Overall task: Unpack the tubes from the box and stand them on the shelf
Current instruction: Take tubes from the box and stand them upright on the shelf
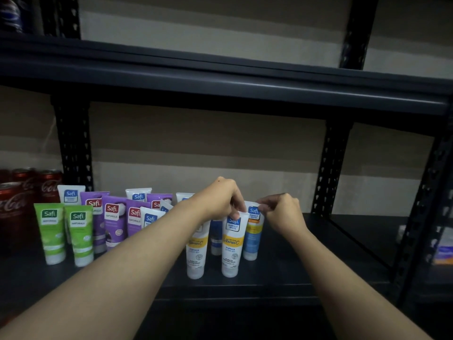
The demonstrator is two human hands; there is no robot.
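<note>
On shelf (306,271) of dark metal rack, head view, centre: small cluster of tubes, all upright on their caps. Nearest the edge, front Vitamin C tube (231,249), white with yellow band, cap on the board. Left hand (220,198) over its top crimp, fingers curled down and pinching that flat end. Just beside it on the left, second Vitamin C tube (196,258), same print, top hidden behind the left wrist, not held. Behind and to the right, blue-and-orange tube (252,238), close to the front one, touching or not unclear. Right hand (282,213) at its top corner, thumb and forefinger pinching the crimp, other fingers curled in. Further back between the two yellow-banded ones, dark blue tube (216,235), mostly hidden. Both forearms reaching in from the bottom of frame.

Left part of same board: two green tubes (50,233) in front, side by side, upright. Purple tubes (114,223) bunched behind them, some tilted. White-and-blue tubes (71,195) mixed in at the back, one leaning near the left forearm. Far left, red cola cans (13,204) in a group, just beside the green ones.

Above: upper shelf (220,79), front lip only. Perforated upright posts (73,148) at the back, beige banded wall (196,143) behind. Far right, past the rack post, blurred packages (442,251), unreadable.
</note>
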